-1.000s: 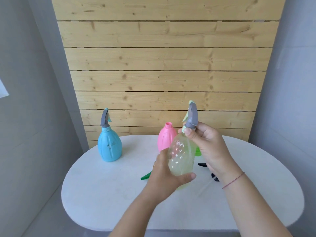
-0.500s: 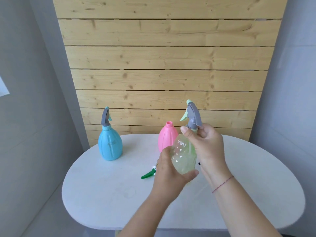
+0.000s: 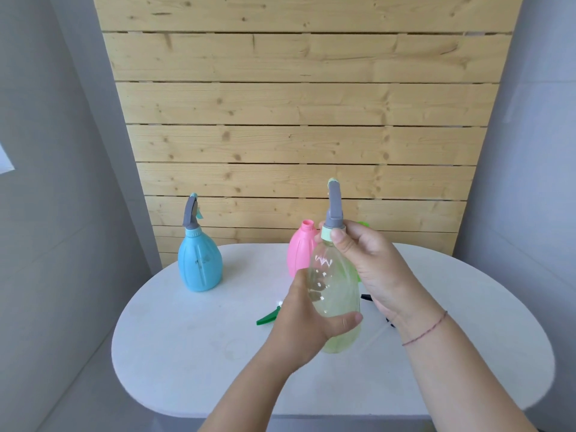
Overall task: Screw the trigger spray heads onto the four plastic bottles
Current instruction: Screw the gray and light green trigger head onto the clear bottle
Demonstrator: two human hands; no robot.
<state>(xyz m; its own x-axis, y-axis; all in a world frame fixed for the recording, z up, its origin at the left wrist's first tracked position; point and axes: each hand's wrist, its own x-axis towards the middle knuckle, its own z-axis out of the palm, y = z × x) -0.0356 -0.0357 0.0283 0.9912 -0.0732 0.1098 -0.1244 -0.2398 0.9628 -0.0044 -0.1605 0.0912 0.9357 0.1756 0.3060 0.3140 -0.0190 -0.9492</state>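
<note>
Second head being tightened: the left hand (image 3: 307,325) grips the clear pear-shaped plastic bottle (image 3: 335,294) above the table, right-hand fingers (image 3: 341,241) pinching the pale green collar (image 3: 327,236) beneath its grey trigger head (image 3: 334,207); next, judged, a fresh twist

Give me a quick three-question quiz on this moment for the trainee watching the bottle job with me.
1. True or false: the pink bottle already wears a spray head.
2. Which hand grips the collar of the grey spray head? A) left hand B) right hand C) neither
3. Fill in: the left hand holds the body of the ____ bottle.

Key:
1. False; its threaded neck is bare.
2. B; the right hand pinches the collar atop the clear bottle.
3. Clear. The blue bottle stands capped on the table.
</note>
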